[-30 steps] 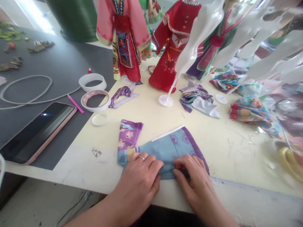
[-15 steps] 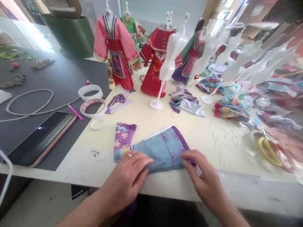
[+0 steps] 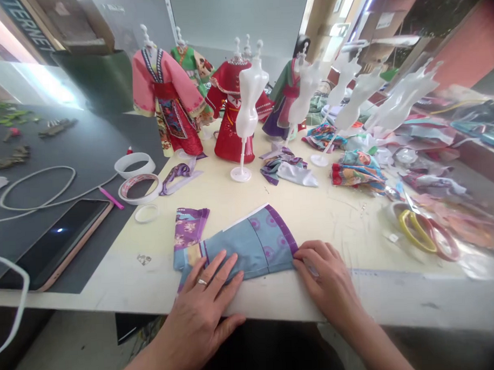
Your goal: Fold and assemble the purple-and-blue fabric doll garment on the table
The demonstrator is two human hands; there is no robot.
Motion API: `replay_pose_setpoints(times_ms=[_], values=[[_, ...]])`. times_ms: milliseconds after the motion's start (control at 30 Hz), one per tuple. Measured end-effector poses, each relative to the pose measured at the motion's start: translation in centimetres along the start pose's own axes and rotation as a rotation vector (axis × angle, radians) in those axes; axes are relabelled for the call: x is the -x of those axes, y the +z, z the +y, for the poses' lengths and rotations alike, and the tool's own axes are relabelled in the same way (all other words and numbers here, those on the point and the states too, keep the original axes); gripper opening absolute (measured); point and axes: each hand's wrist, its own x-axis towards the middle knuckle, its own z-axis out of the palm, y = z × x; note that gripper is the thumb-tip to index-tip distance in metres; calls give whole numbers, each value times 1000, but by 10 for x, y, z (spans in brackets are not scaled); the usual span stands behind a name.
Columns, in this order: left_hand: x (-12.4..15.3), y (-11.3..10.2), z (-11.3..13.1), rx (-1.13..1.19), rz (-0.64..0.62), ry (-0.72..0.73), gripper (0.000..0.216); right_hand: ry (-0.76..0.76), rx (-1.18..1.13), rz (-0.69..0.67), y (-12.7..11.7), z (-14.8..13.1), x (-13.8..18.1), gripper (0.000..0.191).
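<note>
Head view: blue cloth [image 3: 236, 244], folded flat w/ purple-ringed dots, lies on the near edge of the table [image 3: 275, 308]. A purple border [image 3: 281, 229] runs down its right end, and a thin white strip [image 3: 248, 216] shows along its far edge. Purple floral piece [image 3: 188, 228] sits just beside its left end, tucked partly under it or touching; can't tell which.

Left hand [image 3: 198, 294], ring on a finger, is open w/ fingers spread, lying flat on the cloth's near left part. Right hand [image 3: 327, 274] is at the cloth's right end, fingers over the hem corner, curled slightly; can't tell if it's pinching or just resting there.

vs. 1 s ago: hands were close together mid-cloth, now well apart at either end. Half a sec ago the right hand was on the purple border further up; now it's lower, at the corner. Cloth looks much the same, white strip still on the far edge.

Further left: tape rolls [image 3: 138, 187], phone [image 3: 54, 245]. Far: red doll dress [image 3: 233, 137] on a stand, fabric scraps [image 3: 285, 170] right of it.
</note>
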Motion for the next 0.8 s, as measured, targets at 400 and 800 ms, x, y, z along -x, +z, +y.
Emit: replay_pose_setpoints(times_ms=[400,800], values=[[-1,-9,-41,104,58,34,37,-166,62,-14,-2,-3,4,10],[-82,-42,-73,278,-82,-121,20,-22,52,-237,-28,8,-45,18]])
